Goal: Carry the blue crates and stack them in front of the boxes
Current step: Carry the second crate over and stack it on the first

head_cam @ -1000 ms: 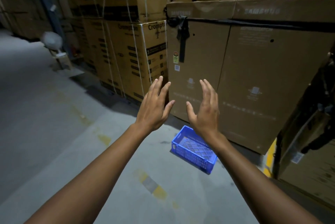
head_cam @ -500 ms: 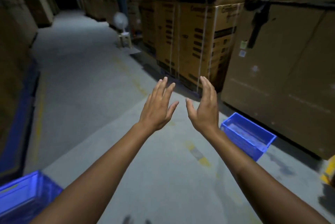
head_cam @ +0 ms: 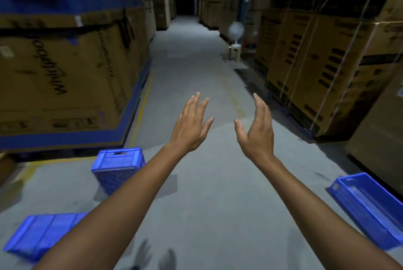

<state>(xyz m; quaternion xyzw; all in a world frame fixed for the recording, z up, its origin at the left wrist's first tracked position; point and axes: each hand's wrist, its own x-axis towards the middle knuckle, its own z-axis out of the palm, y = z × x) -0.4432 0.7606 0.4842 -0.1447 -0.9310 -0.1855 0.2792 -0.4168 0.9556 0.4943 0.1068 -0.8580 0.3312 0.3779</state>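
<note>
Presently both hands are raised in front of the body at the same height, apart from each other and holding nothing. The left hand (head_cam: 192,130) is spread wide, fingers straight and slightly fanned, thumb out to the side. The right hand (head_cam: 257,132) is also wide, fingers straight and close together, thumb extended toward the left hand. Both forearms reach in from the bottom edge of the view. Neither hand touches a crate.

Three blue crates rest on the grey concrete floor (head_cam: 196,77), well apart from each other.
- The near-left crate (head_cam: 41,233) lies at the bottom-left corner of the view with a broad ribbed face up. The left forearm hides its right end.
- The middle-left crate (head_cam: 118,167) stands taller, just beyond the left forearm, near the foot of the left box stack. A slot shows in its upper face. Whether it lies on its side or upside down cannot be told.
- The right crate (head_cam: 368,206) sits open side up at the right edge of the floor, outside the right forearm and near the foot of a plain cardboard box (head_cam: 379,130).

Stacked cardboard boxes line both edges of the aisle: the left box stack (head_cam: 65,73), with blue bands, and the right box stack (head_cam: 322,62), bound with straps. A yellow line (head_cam: 141,103) runs on the floor along the left stack. A white fan (head_cam: 236,29) stands on a small stool (head_cam: 235,51) farther down the aisle, by the right stack.
</note>
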